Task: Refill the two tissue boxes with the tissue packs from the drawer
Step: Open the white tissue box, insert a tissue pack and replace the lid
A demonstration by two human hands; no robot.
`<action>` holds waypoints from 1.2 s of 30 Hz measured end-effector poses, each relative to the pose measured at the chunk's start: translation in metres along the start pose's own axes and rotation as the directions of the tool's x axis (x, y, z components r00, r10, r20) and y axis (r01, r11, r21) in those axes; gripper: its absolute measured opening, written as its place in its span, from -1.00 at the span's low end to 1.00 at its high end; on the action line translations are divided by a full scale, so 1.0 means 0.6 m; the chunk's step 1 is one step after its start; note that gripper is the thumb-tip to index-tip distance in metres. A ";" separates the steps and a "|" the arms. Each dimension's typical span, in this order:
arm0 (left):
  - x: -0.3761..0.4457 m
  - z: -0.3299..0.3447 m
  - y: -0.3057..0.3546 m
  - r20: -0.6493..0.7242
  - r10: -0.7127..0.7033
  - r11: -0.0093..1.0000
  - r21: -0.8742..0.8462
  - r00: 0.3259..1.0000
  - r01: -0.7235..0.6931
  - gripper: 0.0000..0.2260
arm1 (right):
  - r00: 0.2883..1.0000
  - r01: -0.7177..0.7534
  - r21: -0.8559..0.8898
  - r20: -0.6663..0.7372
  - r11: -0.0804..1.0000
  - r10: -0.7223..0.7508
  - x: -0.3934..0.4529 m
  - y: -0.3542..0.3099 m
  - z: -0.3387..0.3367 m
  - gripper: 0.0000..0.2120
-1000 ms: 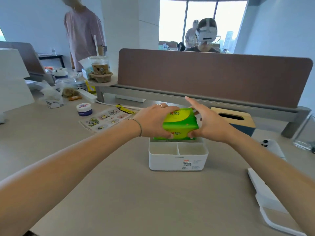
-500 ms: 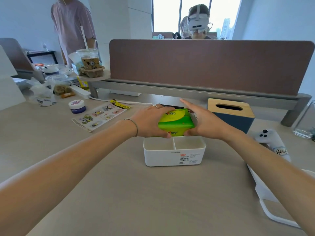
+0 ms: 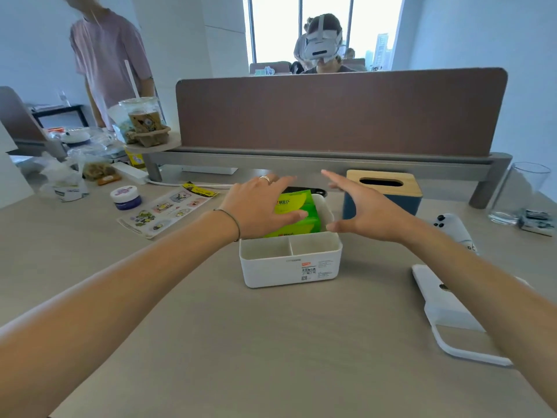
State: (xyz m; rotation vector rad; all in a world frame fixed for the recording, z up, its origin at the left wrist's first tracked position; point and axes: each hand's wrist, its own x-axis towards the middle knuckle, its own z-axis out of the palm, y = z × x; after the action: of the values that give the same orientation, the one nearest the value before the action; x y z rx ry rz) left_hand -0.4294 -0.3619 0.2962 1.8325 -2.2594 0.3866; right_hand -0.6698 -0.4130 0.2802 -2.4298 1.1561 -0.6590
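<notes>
The green tissue pack (image 3: 297, 214) is sitting in the back compartment of the white box (image 3: 291, 263), long axis running left-right, mid-desk. Your left hand (image 3: 256, 206) is lying flat on it, fingers spread; your right hand (image 3: 366, 211) is hovering wide open, empty, beside the box.

Landmark: brown divider panel (image 3: 340, 113) along the desk's (image 3: 271, 342) far edge.
Left of panel's end: iced drink cup (image 3: 141, 116) in a cardboard carrier, on a round shelf.
Below and left of panel: sticker sheet (image 3: 167, 208) flat on desk, small white jar (image 3: 125, 197) just beside it.
Right of panel: clear glass (image 3: 520, 193), white controller (image 3: 452, 229) nearer.
Behind panel: seated person wearing headset (image 3: 321, 46).
</notes>
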 end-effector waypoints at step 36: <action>0.011 0.140 0.413 0.208 0.427 0.868 -0.366 0.880 -0.335 -0.46 | 0.899 -0.422 -0.214 0.030 0.881 0.438 -0.391 0.219 -0.160 -0.66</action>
State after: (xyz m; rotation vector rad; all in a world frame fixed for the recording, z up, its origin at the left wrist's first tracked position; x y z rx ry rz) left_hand -0.6725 -0.3474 0.2013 1.3375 -2.6929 -0.2004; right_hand -0.9350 -0.3173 0.2332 -2.2075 1.7302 -0.3163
